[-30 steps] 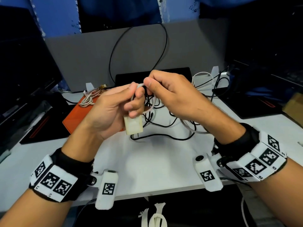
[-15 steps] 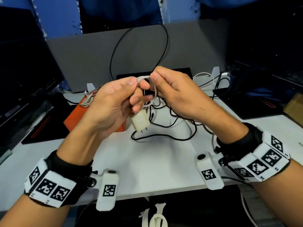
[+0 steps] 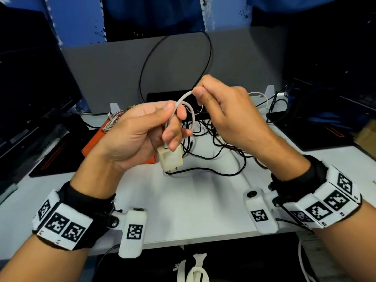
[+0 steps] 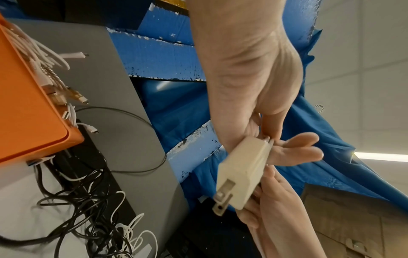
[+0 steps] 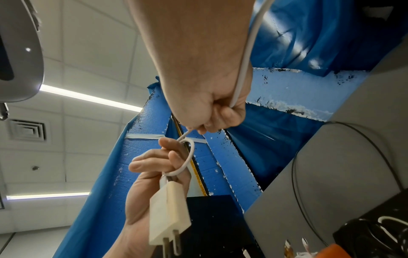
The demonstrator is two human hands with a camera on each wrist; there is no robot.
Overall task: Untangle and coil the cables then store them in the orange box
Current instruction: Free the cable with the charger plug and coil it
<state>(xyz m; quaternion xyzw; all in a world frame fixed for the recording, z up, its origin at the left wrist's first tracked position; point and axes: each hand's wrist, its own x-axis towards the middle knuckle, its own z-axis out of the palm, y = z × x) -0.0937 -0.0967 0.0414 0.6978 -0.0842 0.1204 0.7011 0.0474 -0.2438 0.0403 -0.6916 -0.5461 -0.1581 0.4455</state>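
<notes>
My left hand (image 3: pixel 162 123) holds a white cable (image 3: pixel 183 98) above the desk, its thumb and fingers curled around small loops of it. A cream plug adapter (image 3: pixel 171 157) hangs from that cable under the left fingers, prongs down; it shows as the adapter (image 4: pixel 240 176) and the adapter (image 5: pixel 167 220) in the wrist views. My right hand (image 3: pixel 205 96) pinches the cable just right of the left thumb, and the cable (image 5: pixel 245 57) runs back along the right wrist. The orange box (image 3: pixel 95 143) lies behind my left hand with coiled white cables (image 3: pixel 114 121) on it.
A tangle of black cables (image 3: pixel 213 151) and some white ones lies on the white desk (image 3: pixel 193 204) beyond my hands. A grey panel (image 3: pixel 114 64) stands at the back with a black cable loop on it. Dark trays sit at both sides.
Both hands have risen a little. The right hand has drawn the white cable up into a wider arc over the left thumb, adding to the loops. The adapter swings beneath the left fingers.
</notes>
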